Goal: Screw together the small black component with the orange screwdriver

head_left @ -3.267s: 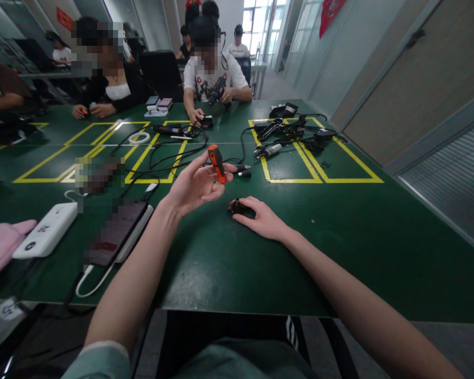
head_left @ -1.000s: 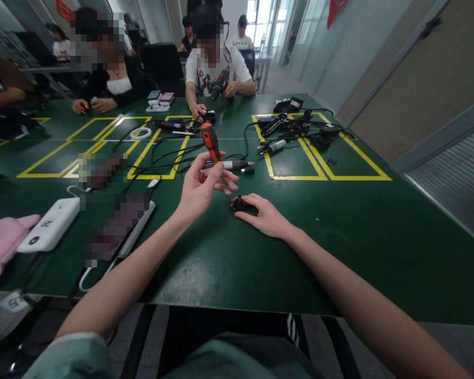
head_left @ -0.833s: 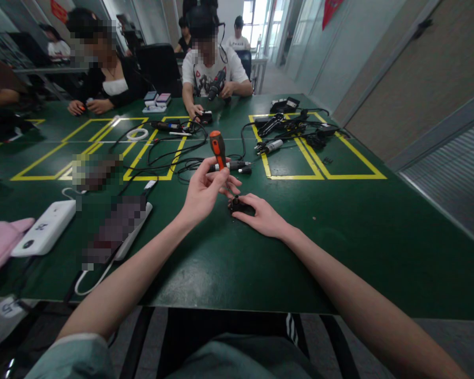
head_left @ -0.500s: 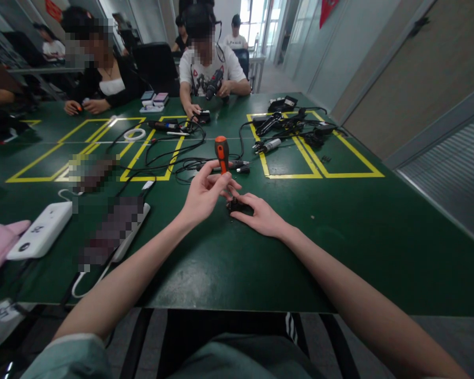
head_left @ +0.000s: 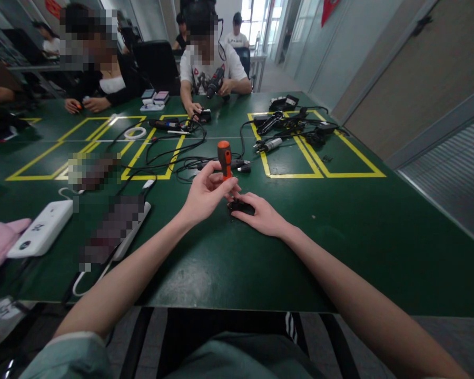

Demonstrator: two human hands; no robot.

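An orange and dark grey screwdriver [head_left: 224, 157] stands nearly upright, its handle pointing up. The fingers of my left hand [head_left: 205, 193] are closed round the lower part of its handle. Below it, a small black part [head_left: 242, 207] lies on the green table, and my right hand [head_left: 264, 215] grips it between thumb and fingers. The tip of the screwdriver is hidden by my fingers, so whether it touches the black part cannot be seen.
Black cables and tools [head_left: 276, 126] lie among yellow tape outlines ahead. A white power bank [head_left: 41, 229], a blurred phone-like slab [head_left: 112, 229] and a pink cloth item [head_left: 0, 245] are at left. Across the table, a person [head_left: 207, 73] holds a black power drill [head_left: 215, 83].
The screwdriver has come down slightly and shifted a little to the right with my left hand. My right hand keeps its hold on the black part.
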